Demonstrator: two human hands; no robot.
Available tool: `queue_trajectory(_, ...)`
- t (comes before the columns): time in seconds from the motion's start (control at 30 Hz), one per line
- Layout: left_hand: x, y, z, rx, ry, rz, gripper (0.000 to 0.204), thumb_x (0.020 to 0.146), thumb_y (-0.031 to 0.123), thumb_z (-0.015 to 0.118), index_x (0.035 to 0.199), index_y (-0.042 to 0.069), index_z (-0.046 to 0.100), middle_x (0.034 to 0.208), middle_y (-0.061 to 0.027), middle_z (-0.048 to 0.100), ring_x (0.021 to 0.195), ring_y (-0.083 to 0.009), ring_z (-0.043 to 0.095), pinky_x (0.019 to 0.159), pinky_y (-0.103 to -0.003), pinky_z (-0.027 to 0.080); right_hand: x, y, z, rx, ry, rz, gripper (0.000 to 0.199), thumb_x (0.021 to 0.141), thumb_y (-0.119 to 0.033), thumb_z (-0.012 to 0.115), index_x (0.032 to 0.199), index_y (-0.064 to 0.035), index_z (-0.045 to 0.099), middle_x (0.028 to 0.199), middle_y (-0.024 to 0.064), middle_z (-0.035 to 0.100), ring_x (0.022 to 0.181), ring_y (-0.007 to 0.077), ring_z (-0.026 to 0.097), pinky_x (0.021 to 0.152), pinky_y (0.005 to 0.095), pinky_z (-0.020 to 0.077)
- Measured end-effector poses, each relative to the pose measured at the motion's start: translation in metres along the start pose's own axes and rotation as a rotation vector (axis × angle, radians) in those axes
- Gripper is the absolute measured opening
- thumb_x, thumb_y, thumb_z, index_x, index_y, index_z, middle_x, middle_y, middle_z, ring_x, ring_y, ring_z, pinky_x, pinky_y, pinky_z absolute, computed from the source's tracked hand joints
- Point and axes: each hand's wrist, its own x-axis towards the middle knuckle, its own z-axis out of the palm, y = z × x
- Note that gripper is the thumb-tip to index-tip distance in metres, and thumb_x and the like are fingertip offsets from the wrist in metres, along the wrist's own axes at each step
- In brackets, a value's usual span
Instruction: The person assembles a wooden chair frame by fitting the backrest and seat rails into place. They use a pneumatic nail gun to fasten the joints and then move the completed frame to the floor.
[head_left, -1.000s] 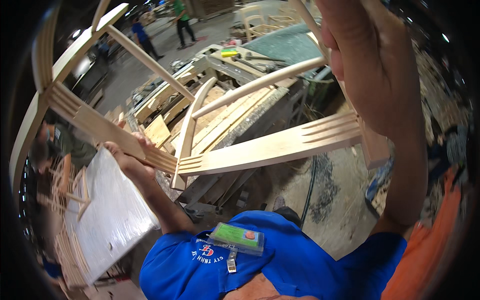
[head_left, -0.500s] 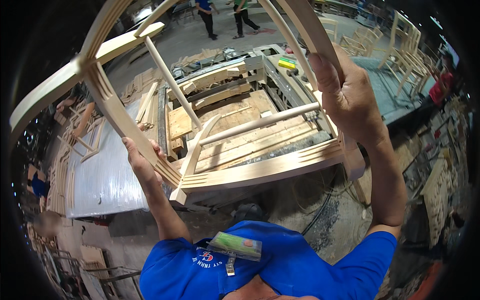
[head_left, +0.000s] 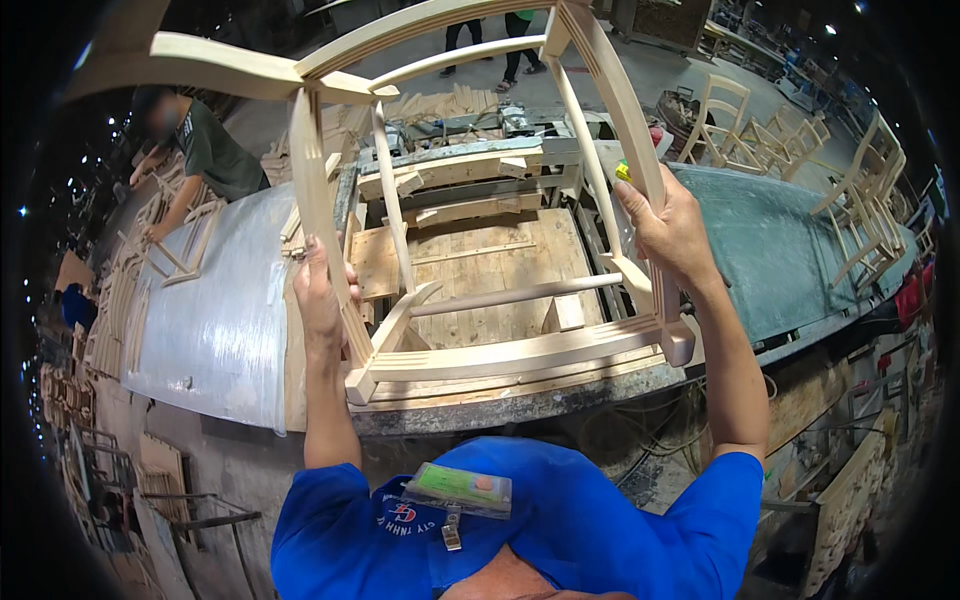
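Note:
A pale wooden chair frame (head_left: 520,355) with grooved curved rails and thin round stretchers is held up in front of me, above a clamping bench (head_left: 480,300). My left hand (head_left: 322,300) grips its left rail, thumb on the near side and fingertips showing past the wood. On the opposite rail, my right hand (head_left: 672,230) is closed, with the thumb lying along the inner side. The near rail of the frame hangs over the front part of the bench. Part of the frame's far left end runs out of focus toward the picture's upper rim.
A plastic-covered table (head_left: 215,320) stands left, where a co-worker (head_left: 215,160) handles a small wooden frame (head_left: 185,255). At right is a green-topped table (head_left: 755,255) with pale chairs (head_left: 870,215) on it. Wooden blocks and metal rails border the bench; people's legs show beyond.
The chair frame has come down on its right side and is more level over the bench. Both hands keep their grip; my right hand is lower, my left slightly farther right. The view has shifted.

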Motion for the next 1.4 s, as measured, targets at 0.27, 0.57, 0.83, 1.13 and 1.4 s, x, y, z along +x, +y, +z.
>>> queue_trajectory(0.27,0.072,-0.039,0.034,0.174,0.06,-0.137,0.056,0.107,0.063,0.055,0.096,0.008,0.059,0.07,0.0001,0.058,0.052,-0.0069,0.056,0.045,-0.024,0.047,0.069,0.095,0.045,0.081,-0.07,0.047,0.023,0.108,-0.026,0.063,0.106,-0.0031,0.061,0.064,-0.0025,0.053,0.046,0.0075,0.052,0.04,0.027,0.0437)
queue_trajectory(0.57,0.118,-0.081,0.06,0.277,0.049,-0.204,0.037,0.105,0.042,0.07,0.095,0.007,0.065,0.067,0.0037,0.052,0.052,-0.0053,0.048,0.046,-0.025,0.038,0.108,0.173,0.091,0.224,-0.171,0.367,0.024,0.104,-0.022,0.067,0.113,0.0005,0.064,0.067,-0.0009,0.059,0.05,0.0088,0.058,0.042,0.0277,0.0461)
queue_trajectory(0.83,0.146,-0.106,0.083,0.363,0.016,-0.344,0.03,0.107,0.031,0.067,0.093,0.005,0.065,0.068,0.0022,0.056,0.054,-0.0068,0.05,0.048,-0.025,0.04,0.118,0.222,0.109,0.179,-0.215,0.474,0.021,0.107,-0.023,0.064,0.107,-0.0028,0.059,0.068,0.0007,0.055,0.047,0.0097,0.055,0.039,0.0269,0.0435)
queue_trajectory(1.13,0.149,-0.101,0.087,0.43,-0.023,-0.381,0.023,0.106,0.026,0.067,0.102,0.003,0.068,0.068,0.0032,0.056,0.055,-0.0066,0.049,0.048,-0.027,0.039,0.11,0.217,0.102,0.202,-0.205,0.579,0.029,0.106,-0.029,0.066,0.113,-0.0017,0.061,0.071,0.0002,0.055,0.049,0.0085,0.055,0.039,0.0266,0.0442)
queue_trajectory(1.4,0.165,-0.12,0.086,0.429,-0.1,-0.425,0.021,0.106,0.024,0.067,0.104,0.003,0.066,0.071,0.0023,0.056,0.054,-0.0072,0.052,0.047,-0.026,0.042,0.115,0.23,0.109,0.253,-0.273,0.656,0.031,0.105,-0.033,0.069,0.106,-0.0028,0.06,0.07,0.0009,0.054,0.047,0.0118,0.054,0.04,0.0291,0.0473)
